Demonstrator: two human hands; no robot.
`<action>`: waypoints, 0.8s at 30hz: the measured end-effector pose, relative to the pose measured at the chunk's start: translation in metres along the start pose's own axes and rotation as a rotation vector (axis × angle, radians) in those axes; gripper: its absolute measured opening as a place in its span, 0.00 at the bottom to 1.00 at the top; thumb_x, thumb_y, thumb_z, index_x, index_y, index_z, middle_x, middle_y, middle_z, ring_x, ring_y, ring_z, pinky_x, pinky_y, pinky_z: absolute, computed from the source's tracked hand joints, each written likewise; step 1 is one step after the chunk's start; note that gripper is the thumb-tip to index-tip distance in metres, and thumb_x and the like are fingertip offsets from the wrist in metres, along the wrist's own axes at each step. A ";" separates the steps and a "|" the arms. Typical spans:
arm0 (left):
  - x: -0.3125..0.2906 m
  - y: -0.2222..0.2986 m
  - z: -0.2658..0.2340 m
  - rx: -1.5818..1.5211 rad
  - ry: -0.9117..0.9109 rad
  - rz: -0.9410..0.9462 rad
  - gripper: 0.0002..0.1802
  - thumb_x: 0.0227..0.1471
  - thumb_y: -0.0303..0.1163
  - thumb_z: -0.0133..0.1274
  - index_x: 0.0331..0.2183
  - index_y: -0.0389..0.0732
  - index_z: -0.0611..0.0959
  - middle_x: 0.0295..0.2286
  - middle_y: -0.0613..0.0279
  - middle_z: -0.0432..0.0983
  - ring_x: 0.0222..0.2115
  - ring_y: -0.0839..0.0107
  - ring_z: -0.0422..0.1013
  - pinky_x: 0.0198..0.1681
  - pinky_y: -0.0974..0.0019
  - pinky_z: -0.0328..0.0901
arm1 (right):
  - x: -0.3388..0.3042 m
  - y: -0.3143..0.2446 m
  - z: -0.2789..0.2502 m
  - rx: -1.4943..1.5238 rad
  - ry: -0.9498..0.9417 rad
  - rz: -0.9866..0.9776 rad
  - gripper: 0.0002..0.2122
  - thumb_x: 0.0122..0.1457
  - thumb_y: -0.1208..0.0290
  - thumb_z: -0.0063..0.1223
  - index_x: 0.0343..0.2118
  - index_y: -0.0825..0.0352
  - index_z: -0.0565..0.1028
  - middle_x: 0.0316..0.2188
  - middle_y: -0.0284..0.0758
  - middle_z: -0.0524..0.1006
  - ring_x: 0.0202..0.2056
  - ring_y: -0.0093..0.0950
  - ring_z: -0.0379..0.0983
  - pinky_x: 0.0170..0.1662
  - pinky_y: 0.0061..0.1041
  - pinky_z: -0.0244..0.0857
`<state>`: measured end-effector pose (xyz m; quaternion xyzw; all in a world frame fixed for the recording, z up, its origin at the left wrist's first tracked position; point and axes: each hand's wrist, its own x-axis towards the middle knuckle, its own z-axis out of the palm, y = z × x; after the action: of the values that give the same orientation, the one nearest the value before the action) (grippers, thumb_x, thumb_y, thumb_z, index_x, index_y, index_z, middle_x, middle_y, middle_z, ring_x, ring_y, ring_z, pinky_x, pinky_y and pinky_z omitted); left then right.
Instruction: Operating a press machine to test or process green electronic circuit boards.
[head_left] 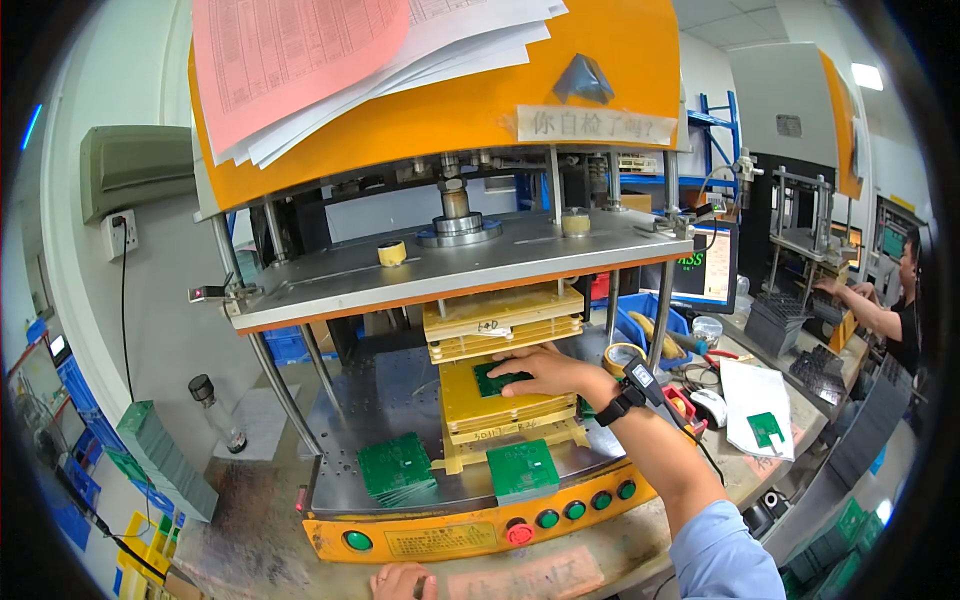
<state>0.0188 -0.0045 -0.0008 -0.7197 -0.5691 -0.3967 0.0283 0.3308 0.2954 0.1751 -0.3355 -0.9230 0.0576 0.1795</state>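
Note:
My right hand (545,372) reaches into the press, fingers stretched out, their tips on a green circuit board (484,380). That board lies on a yellow fixture plate (468,412), partly covered by the hand. Above it hangs the upper yellow fixture (505,328), with a gap between the two. At the front of the press bed sit a left stack of green boards (396,468) and a right stack of green boards (523,470). My left hand (403,582) rests at the table's near edge, fingers apart and seemingly holding nothing; most of it is out of view.
The press's front panel (410,540) carries a red button (519,532) and several green ones. Metal posts (290,392) flank the bed. A tall board stack (168,462) stands left. At right are a monitor (705,265), a board on paper (765,430) and a co-worker (905,310).

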 end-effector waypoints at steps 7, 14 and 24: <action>-0.012 -0.019 -0.007 0.006 -0.012 -0.037 0.07 0.54 0.33 0.55 0.33 0.40 0.79 0.33 0.55 0.76 0.37 0.51 0.69 0.45 0.48 0.59 | -0.068 -0.104 0.025 -0.348 0.327 -0.243 0.27 0.57 0.43 0.54 0.52 0.58 0.74 0.52 0.36 0.73 0.53 0.36 0.67 0.57 0.42 0.57; 0.003 0.005 -0.022 0.302 0.166 -0.100 0.12 0.52 0.33 0.56 0.37 0.38 0.77 0.44 0.42 0.71 0.48 0.40 0.62 0.53 0.43 0.57 | -0.113 -0.144 0.052 -0.306 0.302 -0.262 0.16 0.55 0.54 0.60 0.35 0.64 0.77 0.34 0.29 0.76 0.37 0.27 0.73 0.40 0.24 0.65; -0.001 0.001 -0.019 0.142 -0.013 -0.207 0.09 0.57 0.34 0.52 0.34 0.39 0.80 0.36 0.46 0.75 0.40 0.44 0.68 0.46 0.46 0.62 | -0.114 -0.140 0.061 -0.299 0.324 -0.260 0.16 0.52 0.56 0.61 0.35 0.64 0.75 0.33 0.30 0.72 0.36 0.29 0.71 0.37 0.25 0.68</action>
<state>0.0091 -0.0152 0.0116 -0.6560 -0.6671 -0.3514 0.0345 0.3050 0.1156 0.1171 -0.2418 -0.9158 -0.1575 0.2794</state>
